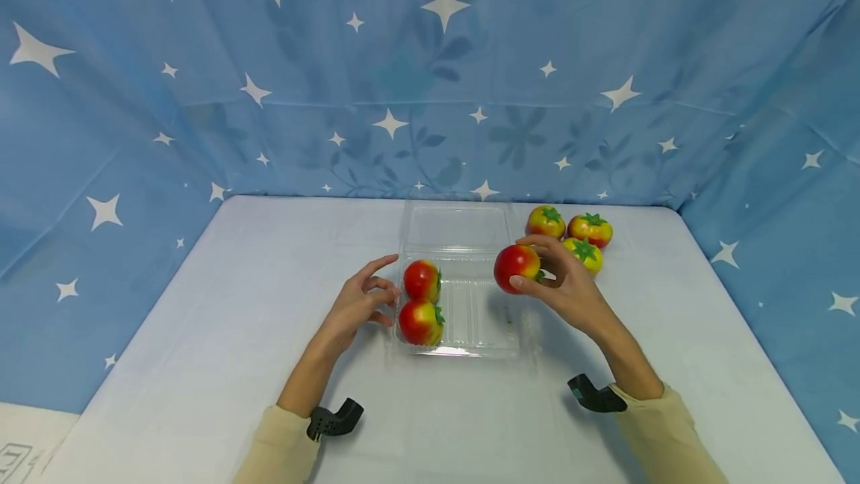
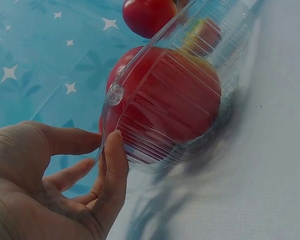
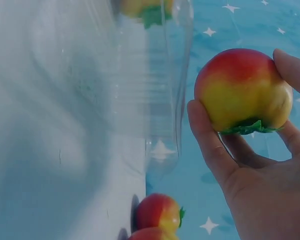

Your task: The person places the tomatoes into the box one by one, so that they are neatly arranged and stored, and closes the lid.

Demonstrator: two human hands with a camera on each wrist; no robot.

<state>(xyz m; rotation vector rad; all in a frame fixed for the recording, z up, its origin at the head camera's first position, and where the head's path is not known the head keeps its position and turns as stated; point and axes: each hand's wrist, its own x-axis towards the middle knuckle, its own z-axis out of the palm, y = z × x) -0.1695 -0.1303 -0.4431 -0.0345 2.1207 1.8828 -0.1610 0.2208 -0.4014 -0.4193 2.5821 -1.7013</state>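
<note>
Fruit [image 1: 516, 269], round, red and yellow with green leaves at its stem, is raised over the right edge of a clear plastic container [image 1: 470, 323]; how far above that rim it sits is hard to judge. Right hand [image 1: 571, 297] grips it between thumb and fingers, the leafy end toward the palm. Left hand [image 1: 359, 305] pinches the container's left rim, its fingertips on both sides of the thin plastic. Inside, a nearer fruit [image 1: 419, 322] and a farther fruit [image 1: 421, 281] lie along that left edge, touching or nearly so, their leaves toward the right. The container's lid [image 1: 458, 226] lies open toward the far edge of the white table [image 1: 282, 260]. Right of it, near that same far edge, three yellower fruits [image 1: 590, 229] cluster behind the right hand. Beige sleeves [image 1: 665, 432] and black wrist cameras [image 1: 336, 420] show at both wrists. Blue curtain [image 1: 302, 51] with white stars hangs behind the table.
</note>
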